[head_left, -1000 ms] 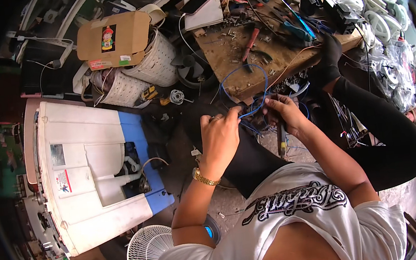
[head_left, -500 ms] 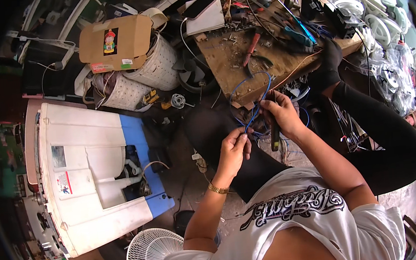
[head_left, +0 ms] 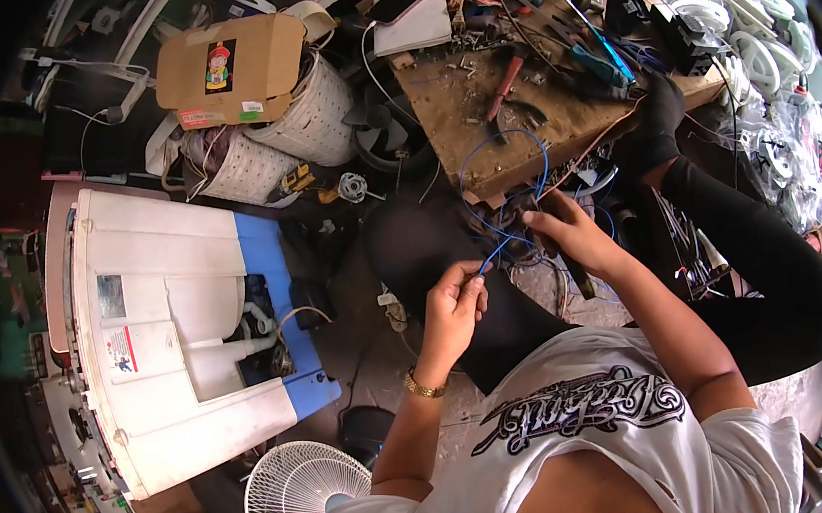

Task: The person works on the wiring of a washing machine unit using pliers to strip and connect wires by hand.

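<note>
My left hand (head_left: 454,312) is closed in a pinch on a blue wire (head_left: 499,251). The wire runs up from my fingertips and loops over the front edge of the worn wooden board (head_left: 467,167). A little to the right, my right hand (head_left: 572,233) is wrapped round a dark-handled tool (head_left: 586,285), whose handle sticks out below the palm. Its working end is hidden by the fingers and the tangle of wires, so its kind does not show. Both hands are over my lap, close to the board.
On the board lie red-handled pliers (head_left: 506,87), a phone (head_left: 400,1) and scattered small parts. Further left are a cardboard box (head_left: 263,58) on white baskets (head_left: 323,117) and a white-and-blue plastic housing (head_left: 151,380). A fan (head_left: 301,500) stands near my left arm; white plastic parts (head_left: 758,60) are piled far right.
My hands have moved apart: the left went slightly left and down, the right slightly right and down. The dark-handled tool has swung to the right with my right hand.
</note>
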Demonstrator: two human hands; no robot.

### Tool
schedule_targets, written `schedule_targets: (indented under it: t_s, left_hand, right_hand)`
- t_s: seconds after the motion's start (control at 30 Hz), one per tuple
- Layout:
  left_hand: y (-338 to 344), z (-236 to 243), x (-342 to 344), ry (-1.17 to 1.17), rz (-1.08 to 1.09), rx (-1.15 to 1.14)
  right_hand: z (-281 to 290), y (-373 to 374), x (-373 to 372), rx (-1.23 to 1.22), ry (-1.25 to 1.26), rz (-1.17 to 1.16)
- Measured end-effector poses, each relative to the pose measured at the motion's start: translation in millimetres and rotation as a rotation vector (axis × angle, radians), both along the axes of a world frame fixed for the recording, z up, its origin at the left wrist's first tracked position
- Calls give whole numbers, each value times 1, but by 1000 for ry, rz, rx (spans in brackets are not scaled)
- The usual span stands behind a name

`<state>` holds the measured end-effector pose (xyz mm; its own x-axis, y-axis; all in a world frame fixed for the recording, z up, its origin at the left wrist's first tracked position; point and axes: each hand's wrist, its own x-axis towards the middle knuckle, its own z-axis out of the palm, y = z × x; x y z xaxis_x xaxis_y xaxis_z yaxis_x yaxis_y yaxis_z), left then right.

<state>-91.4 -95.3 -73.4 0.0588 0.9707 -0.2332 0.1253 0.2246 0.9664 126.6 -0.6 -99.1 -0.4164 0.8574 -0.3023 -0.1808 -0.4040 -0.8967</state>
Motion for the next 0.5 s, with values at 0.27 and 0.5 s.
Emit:
schedule_targets:
  t_s: [0.27,0.5]
  left_hand:
    - [0,9,10,67,-4,113]
    - [-7,11,15,142,-29,217]
  right_hand:
    - [13,-41,-8,-145,279,187]
    - [31,-55,-20,-148,207,188]
